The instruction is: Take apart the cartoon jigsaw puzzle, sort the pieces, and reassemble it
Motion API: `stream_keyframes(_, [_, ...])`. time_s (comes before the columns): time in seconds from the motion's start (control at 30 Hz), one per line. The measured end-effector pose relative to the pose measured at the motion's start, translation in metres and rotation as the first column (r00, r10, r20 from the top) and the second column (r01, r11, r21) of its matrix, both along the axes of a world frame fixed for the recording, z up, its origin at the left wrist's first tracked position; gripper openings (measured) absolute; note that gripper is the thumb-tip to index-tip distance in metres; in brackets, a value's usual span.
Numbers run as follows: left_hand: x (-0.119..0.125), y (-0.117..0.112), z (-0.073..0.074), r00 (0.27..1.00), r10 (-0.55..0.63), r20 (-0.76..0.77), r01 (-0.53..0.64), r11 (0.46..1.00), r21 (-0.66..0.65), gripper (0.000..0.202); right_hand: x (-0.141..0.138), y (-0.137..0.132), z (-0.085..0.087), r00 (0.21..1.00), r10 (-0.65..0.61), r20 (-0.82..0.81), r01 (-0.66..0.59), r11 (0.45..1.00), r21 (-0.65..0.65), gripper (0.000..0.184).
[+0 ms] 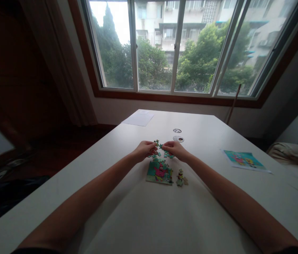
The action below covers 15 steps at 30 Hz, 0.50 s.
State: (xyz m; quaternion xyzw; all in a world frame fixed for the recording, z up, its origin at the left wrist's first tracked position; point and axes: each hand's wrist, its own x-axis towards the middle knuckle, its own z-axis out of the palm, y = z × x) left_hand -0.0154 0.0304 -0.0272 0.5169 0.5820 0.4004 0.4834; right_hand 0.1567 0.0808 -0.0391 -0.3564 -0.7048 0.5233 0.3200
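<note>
My left hand (146, 151) pinches a small green jigsaw puzzle piece (157, 142) above the far side of the puzzle. Close by on the right, my right hand (174, 149) has its fingertips closed on another green puzzle piece (160, 146). Below both hands lies a partly joined jigsaw puzzle (159, 173) with a pink cartoon figure on a green ground. More loose green pieces (166, 154) lie between the hands, some partly covered by the fingers. Right of the joined part is a small separate cluster of pieces (180, 177) showing a yellowish figure.
The white table (127, 218) carries a printed picture sheet (246, 160) at right, white paper (138, 118) at the far left and two round items (178, 139) beyond my hands. A window (175, 46) faces the table. A stick (233, 104) leans near the far right corner.
</note>
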Motion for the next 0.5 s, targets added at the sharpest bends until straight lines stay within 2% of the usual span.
stream_keyframes(0.13, [-0.011, 0.005, -0.005, 0.993, 0.036, -0.110, -0.035, 0.999, 0.015, 0.027, 0.002, 0.005, -0.004, 0.998, -0.045, 0.034, 0.044, 0.999, 0.016, 0.033])
stream_keyframes(0.23, [-0.017, 0.007, -0.005, 0.977, 0.058, -0.206, -0.044, 0.996, 0.075, 0.025, 0.003, 0.007, -0.005, 0.997, -0.056, 0.062, 0.053, 0.998, 0.046, 0.029])
stream_keyframes(0.37, [-0.016, 0.005, -0.001, 0.939, 0.026, -0.344, 0.038, 0.983, 0.179, 0.020, 0.002, 0.010, -0.005, 0.995, -0.045, 0.084, 0.036, 0.994, 0.099, 0.025])
stream_keyframes(0.5, [-0.010, 0.001, 0.001, 0.875, 0.009, -0.485, 0.151, 0.945, 0.290, 0.017, 0.003, 0.011, -0.002, 0.990, -0.058, 0.130, 0.035, 0.984, 0.174, 0.020])
